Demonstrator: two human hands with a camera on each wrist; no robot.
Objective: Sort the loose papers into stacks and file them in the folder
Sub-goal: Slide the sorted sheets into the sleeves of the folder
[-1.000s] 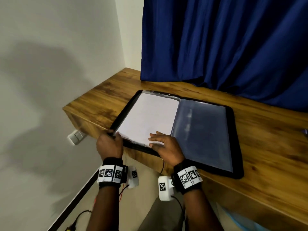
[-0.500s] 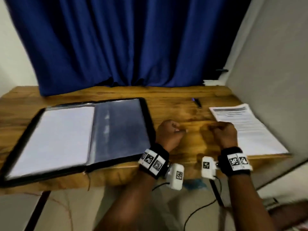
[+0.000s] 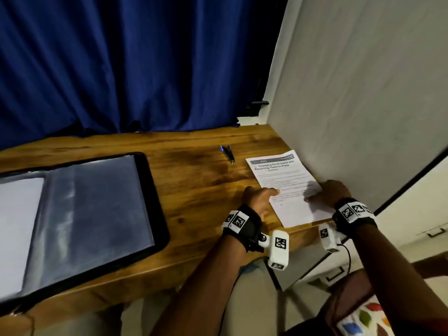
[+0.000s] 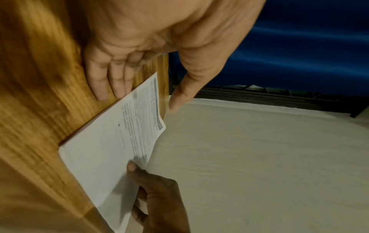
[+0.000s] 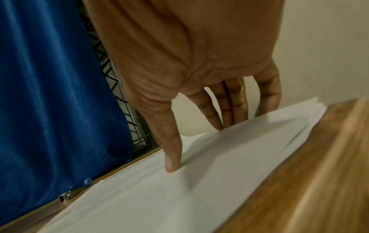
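A stack of printed papers [image 3: 287,185] lies at the table's right end against the wall. My left hand [image 3: 264,195] is at the stack's left edge. In the left wrist view its straight fingers [image 4: 117,82] lie flat on the wood against the papers [image 4: 107,149], with the thumb raised above them. My right hand [image 3: 324,192] pinches the stack's right edge: its thumb [image 5: 171,157] presses on top of the papers [image 5: 199,189] and its fingers go under them. The open black folder [image 3: 155,195] lies to the left, with a white sheet [image 3: 17,226] in its left half and a clear sleeve [image 3: 97,209] in its right.
A dark pen [image 3: 228,154] lies on the wooden table [image 3: 198,190] behind the stack. A pale wall [image 3: 351,93] bounds the table on the right and a blue curtain [image 3: 121,69] hangs behind it. The table's front edge runs just under my wrists.
Both hands left the folder and moved right across the table to the paper stack. The left hand's fingers have straightened at its left edge and the right hand has taken hold of its right edge.
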